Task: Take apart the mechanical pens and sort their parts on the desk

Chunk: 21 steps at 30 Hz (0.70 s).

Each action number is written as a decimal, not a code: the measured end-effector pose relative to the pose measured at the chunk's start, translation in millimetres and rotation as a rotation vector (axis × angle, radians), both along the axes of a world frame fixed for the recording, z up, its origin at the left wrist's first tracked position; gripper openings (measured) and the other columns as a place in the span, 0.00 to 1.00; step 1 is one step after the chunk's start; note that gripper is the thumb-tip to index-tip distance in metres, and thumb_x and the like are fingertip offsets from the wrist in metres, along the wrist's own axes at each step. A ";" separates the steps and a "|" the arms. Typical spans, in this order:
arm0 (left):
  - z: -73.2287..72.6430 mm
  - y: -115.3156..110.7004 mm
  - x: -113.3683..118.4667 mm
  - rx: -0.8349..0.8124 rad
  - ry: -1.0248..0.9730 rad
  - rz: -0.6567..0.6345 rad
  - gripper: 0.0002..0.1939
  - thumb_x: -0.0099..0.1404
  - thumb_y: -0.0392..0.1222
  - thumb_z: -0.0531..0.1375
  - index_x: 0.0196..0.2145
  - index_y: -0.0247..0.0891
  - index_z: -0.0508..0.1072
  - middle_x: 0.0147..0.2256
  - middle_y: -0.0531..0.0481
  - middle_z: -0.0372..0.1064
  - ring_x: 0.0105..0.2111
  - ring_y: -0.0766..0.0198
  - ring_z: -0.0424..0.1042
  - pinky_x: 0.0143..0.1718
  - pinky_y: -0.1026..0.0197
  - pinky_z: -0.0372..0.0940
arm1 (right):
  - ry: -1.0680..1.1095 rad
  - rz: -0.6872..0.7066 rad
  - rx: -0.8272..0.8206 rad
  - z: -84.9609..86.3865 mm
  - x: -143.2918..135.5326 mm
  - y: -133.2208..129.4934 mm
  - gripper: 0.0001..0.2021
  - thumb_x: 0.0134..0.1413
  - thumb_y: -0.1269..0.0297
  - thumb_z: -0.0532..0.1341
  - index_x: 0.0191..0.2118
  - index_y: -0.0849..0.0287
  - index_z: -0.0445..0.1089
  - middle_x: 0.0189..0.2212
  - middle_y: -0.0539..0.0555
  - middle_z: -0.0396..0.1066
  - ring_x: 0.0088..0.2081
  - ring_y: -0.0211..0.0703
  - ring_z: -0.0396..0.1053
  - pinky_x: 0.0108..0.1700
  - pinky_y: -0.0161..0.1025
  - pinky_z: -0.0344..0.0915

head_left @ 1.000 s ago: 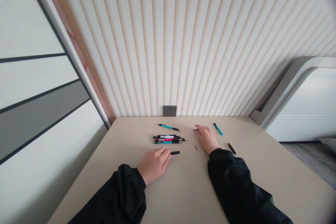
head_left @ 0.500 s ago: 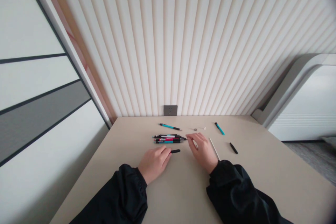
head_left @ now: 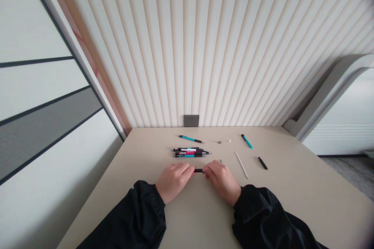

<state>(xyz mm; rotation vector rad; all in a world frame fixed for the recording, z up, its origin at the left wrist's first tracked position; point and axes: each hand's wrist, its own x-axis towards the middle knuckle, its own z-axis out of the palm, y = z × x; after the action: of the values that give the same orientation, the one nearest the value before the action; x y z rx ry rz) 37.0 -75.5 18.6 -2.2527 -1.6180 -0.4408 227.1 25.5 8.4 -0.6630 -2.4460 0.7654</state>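
Between my two hands, low over the table, lies a pen (head_left: 199, 170) with a black grip section and a bit of red showing by the left fingers. My left hand (head_left: 175, 179) is closed around its barrel, hiding most of it. The fingers of my right hand (head_left: 220, 179) pinch the pen's right end, so its tip is hidden. Just beyond the hands a bundle of pens (head_left: 189, 152) lies side by side, in black, red and blue. A small piece (head_left: 221, 161) peeks out behind my right hand.
Farther back lies a blue and black pen (head_left: 191, 139), with small metal pieces (head_left: 219, 142) and a small white piece (head_left: 229, 140) beside it. To the right are a thin white stick (head_left: 241, 165), a blue barrel (head_left: 247, 141) and a black grip (head_left: 262, 163). A socket (head_left: 191, 120) is on the wall.
My right hand has come away from the bundle's right end, down and left to the pen, and closed on its end. My left hand still holds the pen.
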 end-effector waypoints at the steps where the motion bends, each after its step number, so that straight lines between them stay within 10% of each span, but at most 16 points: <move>1: 0.2 -0.2 0.2 -0.001 -0.002 -0.001 0.07 0.70 0.38 0.52 0.39 0.38 0.70 0.27 0.53 0.64 0.28 0.64 0.67 0.29 0.60 0.60 | 0.014 0.003 0.018 1.0 -0.3 -0.6 0.19 0.66 0.62 0.48 0.25 0.58 0.65 0.25 0.52 0.69 0.32 0.41 0.65 0.37 0.37 0.60; 13: 7.3 -2.2 -1.7 0.108 0.120 -0.041 0.09 0.69 0.35 0.53 0.45 0.36 0.70 0.29 0.51 0.68 0.30 0.63 0.69 0.31 0.59 0.62 | -0.010 0.074 -0.042 7.8 2.2 -4.4 0.16 0.67 0.65 0.47 0.29 0.57 0.65 0.26 0.50 0.68 0.32 0.39 0.65 0.38 0.35 0.61; 21: 3.1 -2.1 0.9 0.049 0.014 -0.041 0.09 0.70 0.36 0.52 0.45 0.36 0.70 0.27 0.53 0.67 0.27 0.66 0.70 0.27 0.63 0.63 | 0.041 0.042 0.241 4.2 2.5 -2.5 0.15 0.65 0.66 0.51 0.27 0.58 0.67 0.24 0.52 0.68 0.30 0.41 0.63 0.35 0.37 0.59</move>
<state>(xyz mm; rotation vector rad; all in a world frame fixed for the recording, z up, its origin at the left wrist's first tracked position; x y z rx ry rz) 37.9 -77.6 21.7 -2.2510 -1.5401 -0.4694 229.7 23.0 12.6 -0.5004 -2.4689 0.4830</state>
